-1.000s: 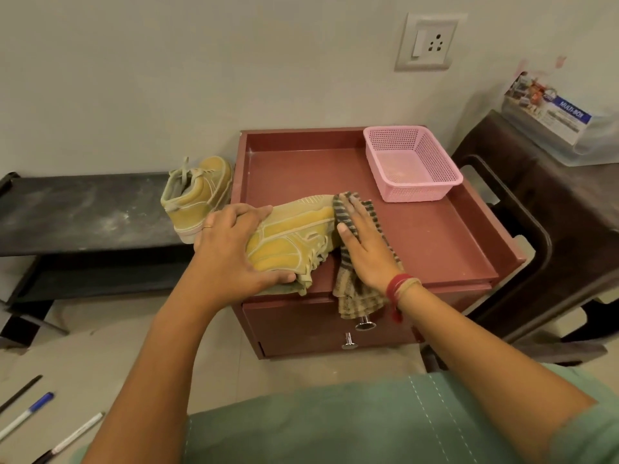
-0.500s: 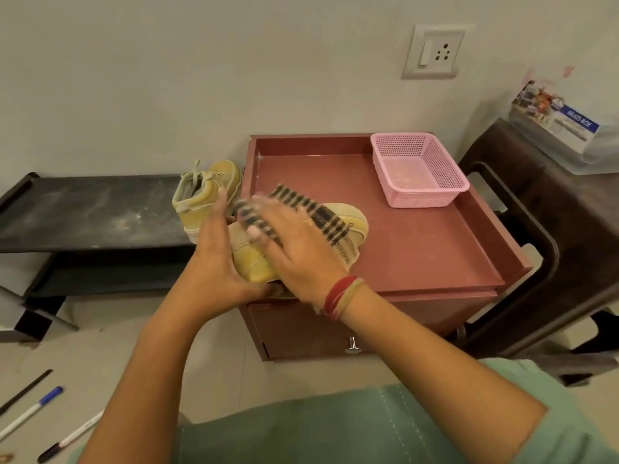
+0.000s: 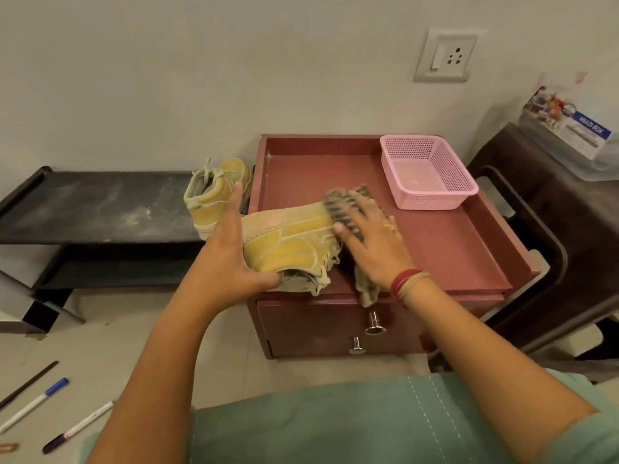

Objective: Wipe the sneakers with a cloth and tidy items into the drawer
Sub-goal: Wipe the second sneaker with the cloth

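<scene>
A yellow sneaker (image 3: 291, 242) lies on its side at the front left of the red cabinet top (image 3: 435, 256). My left hand (image 3: 227, 262) grips its heel, thumb under the collar and fingers up behind it. Over the toe end, my right hand (image 3: 371, 249) presses a striped cloth (image 3: 341, 209) with flat, spread fingers; a tail of the cloth hangs over the front edge. The second yellow sneaker (image 3: 214, 199) stands on the black shelf just left of the cabinet. The drawer front (image 3: 318, 329) below is closed, with two metal knobs (image 3: 375, 324).
A pink mesh basket (image 3: 432, 192) sits at the cabinet's back right. A dusty black shelf (image 3: 100, 209) runs off to the left. Pens (image 3: 33, 405) lie on the floor at lower left. A dark brown chair (image 3: 552, 229) with a printed box (image 3: 569, 135) stands on the right.
My right hand has swept the cloth from the heel end back to the toe end. My left hand has shifted to the heel, and the sneaker's side now faces up.
</scene>
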### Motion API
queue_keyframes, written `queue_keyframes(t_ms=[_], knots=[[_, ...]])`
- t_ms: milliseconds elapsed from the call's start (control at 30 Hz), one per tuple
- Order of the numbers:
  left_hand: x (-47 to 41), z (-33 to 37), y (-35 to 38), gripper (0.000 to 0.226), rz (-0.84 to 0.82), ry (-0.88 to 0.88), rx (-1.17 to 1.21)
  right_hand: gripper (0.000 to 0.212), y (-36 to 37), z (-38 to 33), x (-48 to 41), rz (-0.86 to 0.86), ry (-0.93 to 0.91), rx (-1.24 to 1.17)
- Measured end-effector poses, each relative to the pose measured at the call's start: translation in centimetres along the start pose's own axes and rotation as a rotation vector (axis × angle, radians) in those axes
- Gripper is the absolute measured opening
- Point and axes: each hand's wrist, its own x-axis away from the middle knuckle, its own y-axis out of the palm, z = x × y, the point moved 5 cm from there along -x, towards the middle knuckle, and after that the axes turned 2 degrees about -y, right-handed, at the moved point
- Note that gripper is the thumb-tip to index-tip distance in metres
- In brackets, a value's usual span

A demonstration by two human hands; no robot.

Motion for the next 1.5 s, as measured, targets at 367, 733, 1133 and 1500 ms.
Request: queue_keyframes(t_ms=[367,733,1133,1500], knots=[[-0.1,-0.1,-0.1,0.137,0.012,0.020,0.047,0.047,1.8,-11.1,1.0,-0.001,-0.394,-0.002],[-0.6,-0.4,-0.5,0.098,-0.008,0.011,-0.102,0.050,0.1,0.6,0.3,0.116,0.040,-0.229],[-0.8,-0.4,-0.5,0.096,-0.010,-0.016,-0.091,0.052,1.4,0.4,0.1,0.172,0.084,-0.273],[-0.9,-0.2,-0.5,0.092,-0.001,-0.026,-0.070,0.051,0.8,1.9,0.1,0.193,0.227,-0.472]])
